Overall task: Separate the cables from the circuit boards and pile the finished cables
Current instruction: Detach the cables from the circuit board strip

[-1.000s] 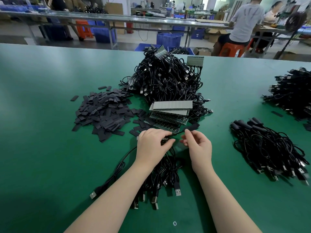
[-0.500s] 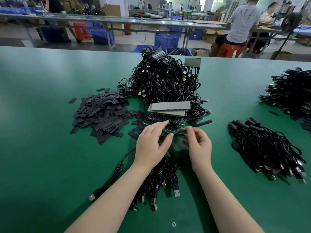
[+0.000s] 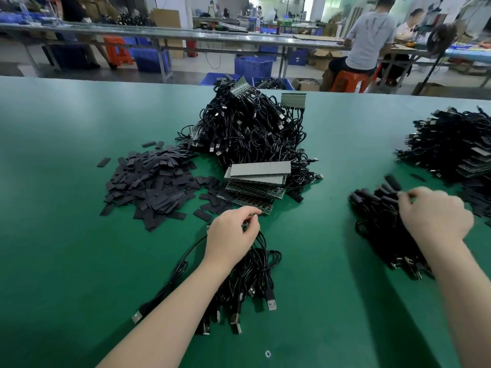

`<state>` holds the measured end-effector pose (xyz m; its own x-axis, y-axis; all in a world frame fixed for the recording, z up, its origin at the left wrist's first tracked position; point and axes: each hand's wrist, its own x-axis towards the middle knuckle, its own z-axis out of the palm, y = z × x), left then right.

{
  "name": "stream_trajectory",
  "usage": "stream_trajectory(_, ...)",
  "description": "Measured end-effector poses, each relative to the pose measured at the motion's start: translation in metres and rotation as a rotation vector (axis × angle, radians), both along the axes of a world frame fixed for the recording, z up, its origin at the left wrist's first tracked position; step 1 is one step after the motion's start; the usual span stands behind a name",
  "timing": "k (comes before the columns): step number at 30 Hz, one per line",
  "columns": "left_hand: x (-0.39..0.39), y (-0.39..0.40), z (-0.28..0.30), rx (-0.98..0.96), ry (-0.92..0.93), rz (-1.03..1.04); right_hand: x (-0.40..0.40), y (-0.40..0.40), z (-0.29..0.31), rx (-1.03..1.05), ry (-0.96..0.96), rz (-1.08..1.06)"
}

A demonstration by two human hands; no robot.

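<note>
The left hand [image 3: 230, 233] rested at the near centre of the green counter [image 3: 66, 261], its fingers curled round a circuit board [image 3: 245, 226] mostly hidden beneath them; the attached cables [image 3: 249, 277] trailed toward the near edge, their plugs fanned out. The right hand [image 3: 435, 216], blurred, hovered over the finished cable pile [image 3: 382, 229] at the right, fingertips pinched together; whether they held a cable could not be told. A stack of circuit boards [image 3: 255, 184] lay just beyond the left hand, touching a large heap of unsorted cables [image 3: 252, 128] further back. Loose black strips [image 3: 151, 181] were scattered to the left. Another cable heap [image 3: 457, 144] occupied the far right.
</note>
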<state>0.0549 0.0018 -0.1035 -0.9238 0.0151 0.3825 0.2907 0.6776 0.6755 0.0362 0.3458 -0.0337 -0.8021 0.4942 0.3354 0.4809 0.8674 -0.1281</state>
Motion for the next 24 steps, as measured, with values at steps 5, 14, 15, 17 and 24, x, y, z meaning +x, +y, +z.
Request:
stream_trajectory(5,-0.001,-0.001,-0.001,-0.009,-0.027,0.003,0.001,0.013,-0.023,-0.018,-0.213,-0.007)
stream_trajectory(14,-0.002,-0.001,0.000,0.024,-0.050,0.026,-0.004,0.021,-0.014,-0.086,-0.393,-0.027)
stream_trajectory(15,-0.002,-0.001,0.000,0.043,-0.052,0.033,-0.004,0.018,-0.014,-0.038,-0.322,-0.019)
stream_trajectory(17,-0.002,-0.001,-0.002,0.100,-0.055,0.051,-0.004,0.008,-0.017,0.098,-0.038,0.077)
stream_trajectory(24,-0.004,-0.002,-0.003,0.138,-0.060,0.157,0.012,-0.114,-0.013,-0.120,0.239,0.525)
